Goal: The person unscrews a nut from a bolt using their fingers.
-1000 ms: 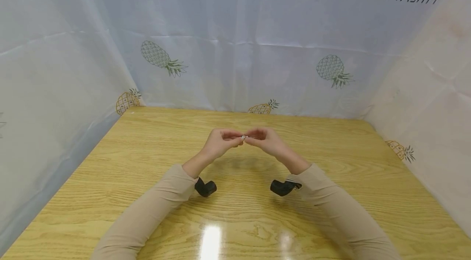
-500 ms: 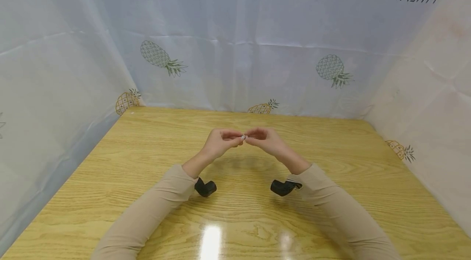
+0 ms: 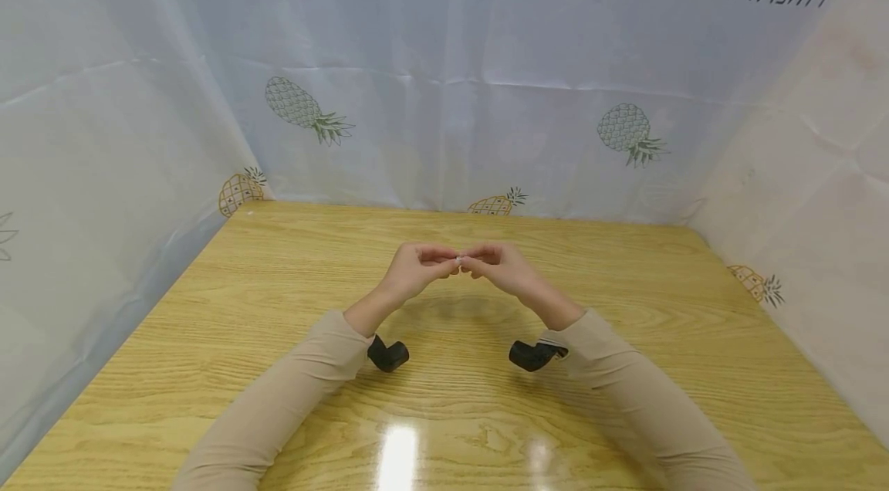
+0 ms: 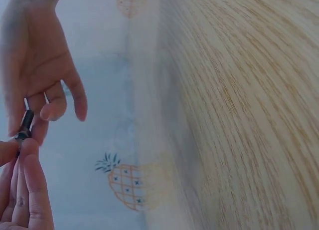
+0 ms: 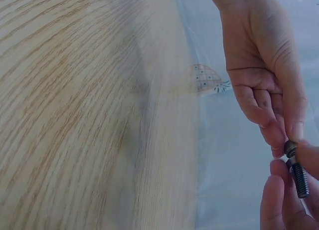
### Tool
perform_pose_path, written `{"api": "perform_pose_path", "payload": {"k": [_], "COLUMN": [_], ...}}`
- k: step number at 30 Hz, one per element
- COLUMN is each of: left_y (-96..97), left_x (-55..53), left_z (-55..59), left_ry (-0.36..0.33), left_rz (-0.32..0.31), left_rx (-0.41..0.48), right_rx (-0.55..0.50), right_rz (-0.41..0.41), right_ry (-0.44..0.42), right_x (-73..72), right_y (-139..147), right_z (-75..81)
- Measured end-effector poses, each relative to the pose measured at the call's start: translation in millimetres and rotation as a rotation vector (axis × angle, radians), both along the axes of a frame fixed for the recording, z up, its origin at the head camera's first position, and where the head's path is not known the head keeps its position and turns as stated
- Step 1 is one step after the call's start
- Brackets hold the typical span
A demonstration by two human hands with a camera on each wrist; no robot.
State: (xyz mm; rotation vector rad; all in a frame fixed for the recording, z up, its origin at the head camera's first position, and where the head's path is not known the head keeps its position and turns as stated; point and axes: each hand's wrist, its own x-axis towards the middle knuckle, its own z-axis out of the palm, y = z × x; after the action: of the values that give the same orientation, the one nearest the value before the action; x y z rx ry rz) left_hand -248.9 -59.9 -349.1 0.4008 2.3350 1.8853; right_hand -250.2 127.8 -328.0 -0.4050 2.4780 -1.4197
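We see the left hand (image 3: pixel 411 270) at nine o'clock and the right hand (image 3: pixel 509 269) at three, both pinching the small bolt (image 5: pixel 299 175) between them, above the table (image 3: pixel 292 267) — with so little to grip, we judge, one slip could make it fall and roll.

A yellow, wood-grained table (image 3: pixel 312 267) spreads wide, its grain running mostly side to side in the head view and showing as long brown streaks in both wrist views. Near its far left corner lies a tiny pale speck (image 3: pixel 251 213), too small to make out. A bright glare (image 3: pixel 398 456) shines on the near part, a fainter one to its right, and soft shadows (image 3: pixel 444 309) cross the middle
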Motion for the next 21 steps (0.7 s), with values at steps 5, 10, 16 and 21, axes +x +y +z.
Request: {"api": "perform_pose_path", "payload": {"k": [5, 10, 16, 21], "left_y": [0.0, -0.2, 0.1, 0.2], "left_x": [0.8, 0.5, 0.5, 0.5], "left_z": [0.1, 0.0, -0.4, -0.3], "left_ry": [0.002, -0.002, -0.007, 0.001], "left_rz": [0.003, 0.003, 0.003, 0.000], "left_rx": [0.006, 0.007, 0.007, 0.011], "right_rx": [-0.041, -0.035, -0.019, -0.060], "right_rz": [0.010, 0.032, 0.022, 0.015], "right_ry": [0.033, 0.000, 0.005, 0.036], "right_x": [-0.9, -1.5, -0.2, -0.6], "right_y": [1.2, 1.9, 1.6, 1.4], "right_z": [-1.2, -1.4, -0.4, -1.6]}}
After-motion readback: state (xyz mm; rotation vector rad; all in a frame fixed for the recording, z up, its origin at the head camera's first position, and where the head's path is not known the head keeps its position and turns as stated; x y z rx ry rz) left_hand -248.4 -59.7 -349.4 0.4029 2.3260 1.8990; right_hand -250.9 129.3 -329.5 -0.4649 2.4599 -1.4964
